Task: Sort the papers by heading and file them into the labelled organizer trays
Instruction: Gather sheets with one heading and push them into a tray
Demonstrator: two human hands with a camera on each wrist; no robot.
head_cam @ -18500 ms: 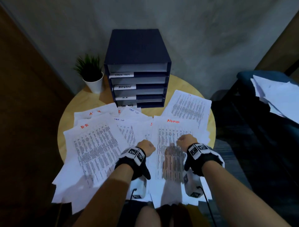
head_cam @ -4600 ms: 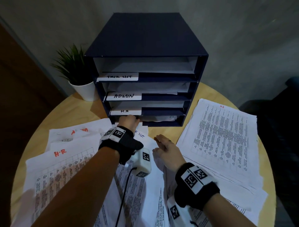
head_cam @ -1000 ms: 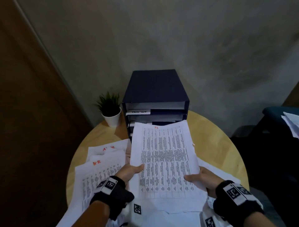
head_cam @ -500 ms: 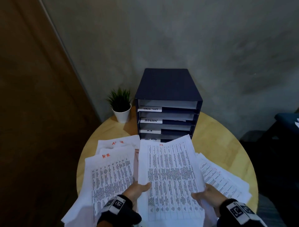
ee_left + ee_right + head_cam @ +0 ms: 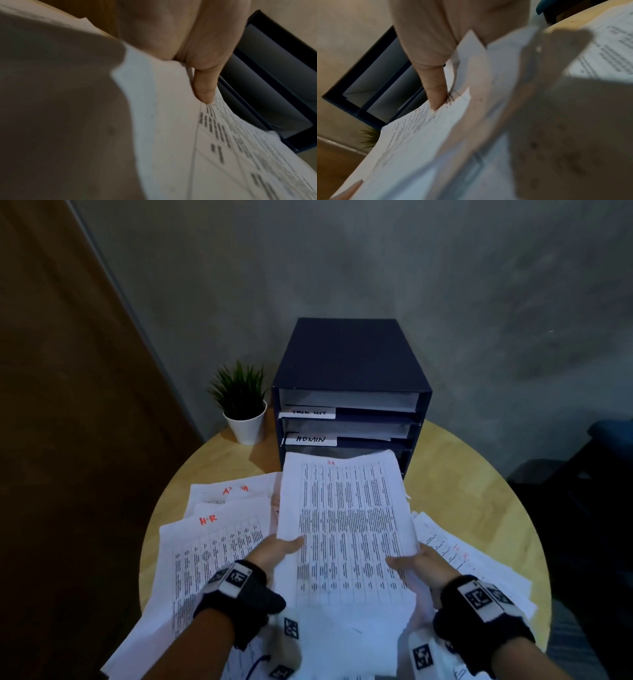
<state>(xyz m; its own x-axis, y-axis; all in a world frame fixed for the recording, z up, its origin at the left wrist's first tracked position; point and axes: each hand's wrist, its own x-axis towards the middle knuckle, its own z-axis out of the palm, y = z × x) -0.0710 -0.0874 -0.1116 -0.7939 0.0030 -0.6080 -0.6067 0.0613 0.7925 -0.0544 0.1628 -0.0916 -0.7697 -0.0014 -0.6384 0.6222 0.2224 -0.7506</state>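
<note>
I hold a stack of printed sheets [image 5: 346, 529] with a small red heading, raised above the round table. My left hand [image 5: 277, 549] pinches its left edge, thumb on top [image 5: 204, 86]. My right hand [image 5: 416, 565] pinches the right edge, thumb on top [image 5: 435, 86]. The stack's far edge covers the lower trays of the dark blue organizer [image 5: 349, 364]. White labels mark its upper trays; one reads ADMIN [image 5: 310, 439]. On the table lie loose sheets headed H·R [image 5: 212, 546] at the left and others [image 5: 462, 556] at the right.
A small potted plant [image 5: 241, 405] in a white pot stands left of the organizer. The wooden round table [image 5: 479, 481] shows bare wood at the right and back. A grey wall is behind, a brown panel at the left, a dark seat at the right.
The held stack has risen and moved forward; its far edge now covers the organizer's lower trays. Both hands keep their grip on its edges.
</note>
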